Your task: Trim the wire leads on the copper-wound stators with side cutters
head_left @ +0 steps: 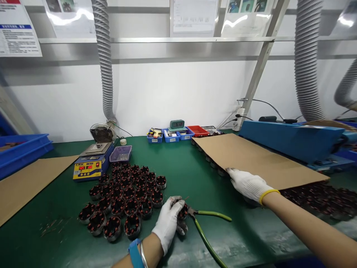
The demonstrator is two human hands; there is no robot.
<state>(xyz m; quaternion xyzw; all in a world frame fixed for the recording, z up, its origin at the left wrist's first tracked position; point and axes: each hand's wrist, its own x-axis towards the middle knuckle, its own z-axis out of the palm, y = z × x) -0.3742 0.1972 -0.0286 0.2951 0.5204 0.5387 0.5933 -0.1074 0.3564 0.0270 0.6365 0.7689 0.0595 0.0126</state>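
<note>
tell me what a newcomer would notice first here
Probably the cluster of dark, copper-wound rings on the green table, left of centre. Next, the pliers with long green handles, lying open beside the gloved left hand, which holds another ring. To the right, the gloved right hand touches a broad brown board.

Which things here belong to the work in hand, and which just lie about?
In the work:
- wound ring, in the left hand
- cardboard sheet, right hand at its edge
- ring cluster
- probably the pliers

Lying about, seemingly:
- clock
- red tray
</note>
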